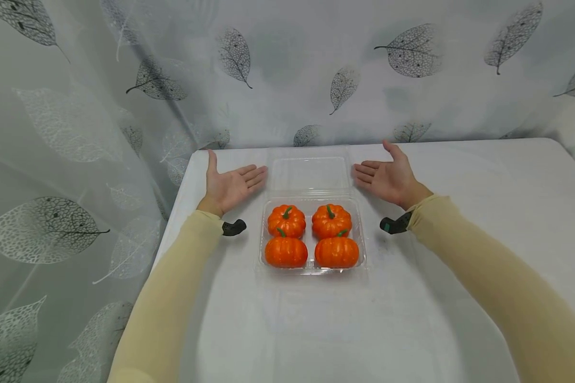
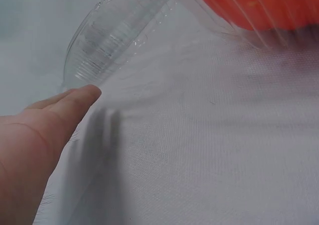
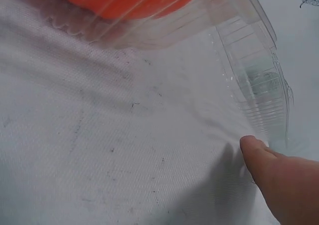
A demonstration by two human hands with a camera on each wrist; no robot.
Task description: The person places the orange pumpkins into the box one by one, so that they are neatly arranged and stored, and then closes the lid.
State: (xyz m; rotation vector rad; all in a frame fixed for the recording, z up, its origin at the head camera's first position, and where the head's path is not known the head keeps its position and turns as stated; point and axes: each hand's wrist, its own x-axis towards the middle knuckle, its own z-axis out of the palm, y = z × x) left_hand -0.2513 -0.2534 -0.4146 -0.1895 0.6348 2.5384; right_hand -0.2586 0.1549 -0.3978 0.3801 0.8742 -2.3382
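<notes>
A clear plastic clamshell box (image 1: pixel 311 270) lies on the table with its lid (image 1: pixel 309 173) folded back toward the far edge. Several small orange pumpkins (image 1: pixel 286 252) with green stems sit in its base in two rows. My left hand (image 1: pixel 229 189) is to the left of the lid, palm turned up, fingers straight and pointing at the lid's side. On the other side my right hand (image 1: pixel 388 178) mirrors it, thumb raised and fingers extended. Neither hand holds anything. In the left wrist view the fingertips are close to the lid; whether they touch it I cannot tell.
The table (image 1: pixel 460 213) has a white cloth cover. A leaf-printed curtain (image 1: pixel 292 69) hangs behind its far edge and along the left side. A dark wrist-worn piece (image 1: pixel 233 227) sticks out from the left cuff, another (image 1: pixel 395 223) from the right.
</notes>
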